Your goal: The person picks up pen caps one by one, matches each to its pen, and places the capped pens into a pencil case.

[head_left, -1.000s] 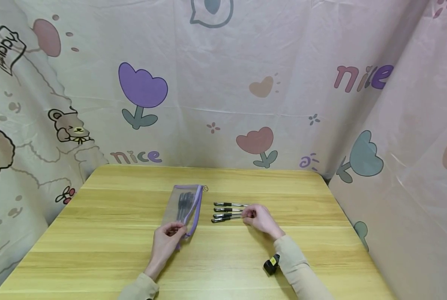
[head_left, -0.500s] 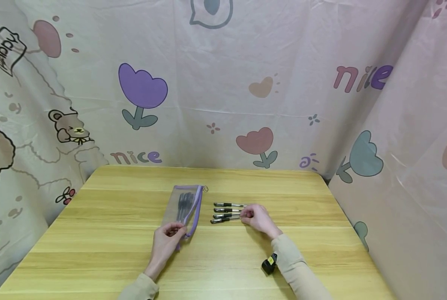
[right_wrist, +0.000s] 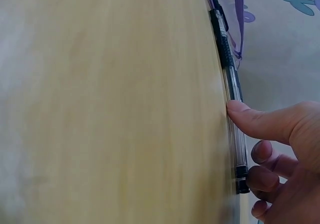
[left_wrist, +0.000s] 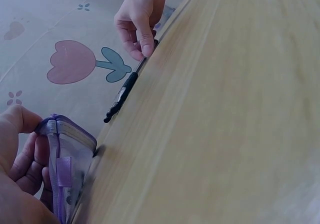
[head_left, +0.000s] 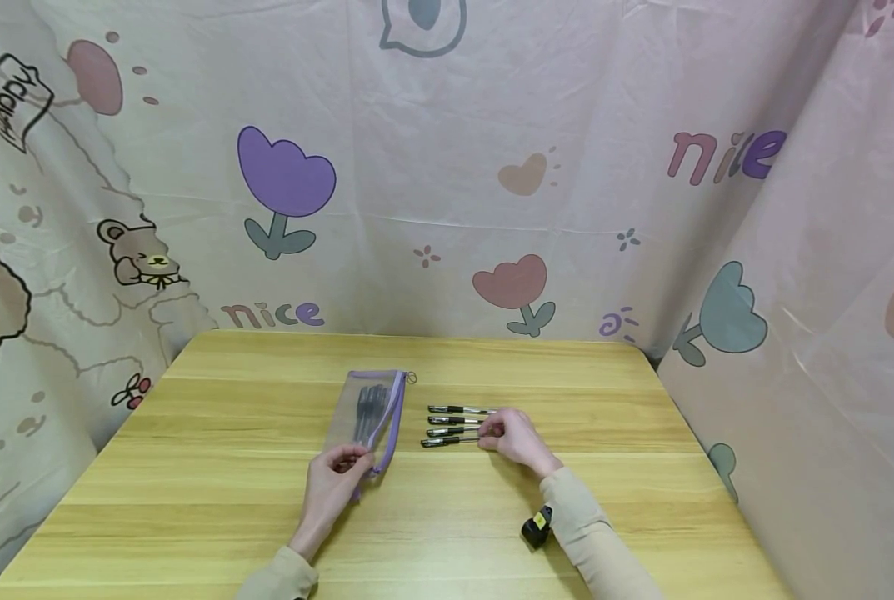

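My left hand (head_left: 332, 487) pinches the near end of a see-through mesh pencil pouch (head_left: 345, 408) with purple zip edging. Several dark pens (head_left: 372, 408) show through its mesh. To the pouch's right, several clear gel pens with black caps and grips lie in a row, caps toward the pouch. My right hand (head_left: 516, 437) is at their right ends and hides them in the head view. In the right wrist view, its thumb (right_wrist: 250, 119) and curled fingers hold the nearest gel pen (right_wrist: 234, 84), which lies along the table.
A black device with a yellow label (head_left: 537, 528) is worn at my right wrist, beside the sleeve. The wooden table (head_left: 192, 433) meets a printed curtain (head_left: 417, 167) at the back and sides. A small ring (head_left: 412, 377) hangs from the pouch's far corner.
My right hand has slid slightly left, and the nearest gel pen has shifted a little left with it. The left hand and the pouch stay where they were.
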Tool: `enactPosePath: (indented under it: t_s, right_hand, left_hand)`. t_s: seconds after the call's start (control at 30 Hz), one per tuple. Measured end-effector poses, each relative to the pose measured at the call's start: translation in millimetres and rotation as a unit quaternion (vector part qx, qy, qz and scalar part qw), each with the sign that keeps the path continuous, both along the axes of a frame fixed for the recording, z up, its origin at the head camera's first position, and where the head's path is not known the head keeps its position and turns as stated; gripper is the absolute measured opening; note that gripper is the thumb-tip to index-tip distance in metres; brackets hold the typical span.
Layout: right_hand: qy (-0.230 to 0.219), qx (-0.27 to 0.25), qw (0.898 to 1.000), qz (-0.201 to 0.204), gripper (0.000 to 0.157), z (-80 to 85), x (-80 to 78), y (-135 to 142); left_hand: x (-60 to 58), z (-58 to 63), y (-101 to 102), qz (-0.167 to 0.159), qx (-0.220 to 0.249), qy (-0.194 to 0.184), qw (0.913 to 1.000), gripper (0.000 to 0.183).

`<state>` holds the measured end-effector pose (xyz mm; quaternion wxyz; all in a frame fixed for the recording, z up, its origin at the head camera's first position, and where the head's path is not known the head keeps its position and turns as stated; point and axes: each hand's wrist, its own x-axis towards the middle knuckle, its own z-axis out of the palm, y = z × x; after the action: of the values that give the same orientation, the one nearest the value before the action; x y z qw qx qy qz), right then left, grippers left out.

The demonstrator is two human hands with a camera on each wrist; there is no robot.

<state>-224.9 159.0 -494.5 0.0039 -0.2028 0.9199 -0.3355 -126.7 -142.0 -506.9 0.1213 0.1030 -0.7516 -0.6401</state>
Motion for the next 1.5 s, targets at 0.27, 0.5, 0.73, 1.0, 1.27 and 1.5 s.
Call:
enactPosePath:
  t_s: [0.27,0.5,0.73,1.0,1.27,1.5]
  right_hand:
    - [0.013,0.010,1.000,0.006,0.010,0.7,-0.2,-1.6]
    - [0.019,0.007,1.000,0.011,0.006,1.4,-1.6,-3.4]
    - [0.014,0.001,1.000,0.012,0.005,0.0,-1.3,-2.6]
    - [-0.013,-0.014,1.000,0.006,0.004,-0.4,-0.2,-0.7]
    - [-0.016,-0.020,1.000,0.010,0.005,1.1,2.7,1.4]
    - [-0.014,-0.021,0.999,0.029,0.004,4.1,5.1,3.0]
  left_hand:
    - [-0.1,-0.1,0.8,0.001,0.002,-0.003,1.0000,0.016]
    - [-0.6,0.0,0.8,-0.001,-0.003,-0.003,1.0000,0.015]
    - [0.1,0.0,0.3,-0.002,0.000,-0.004,1.0000,0.015]
    - [0.2,-1.1,-0.1,-0.004,0.000,0.000,1.0000,0.016]
    - [0.1,-1.5,0.1,-0.002,-0.001,0.002,1.0000,0.015]
    - [-0.2,-2.0,-0.1,-0.002,0.001,0.001,1.0000,0.016]
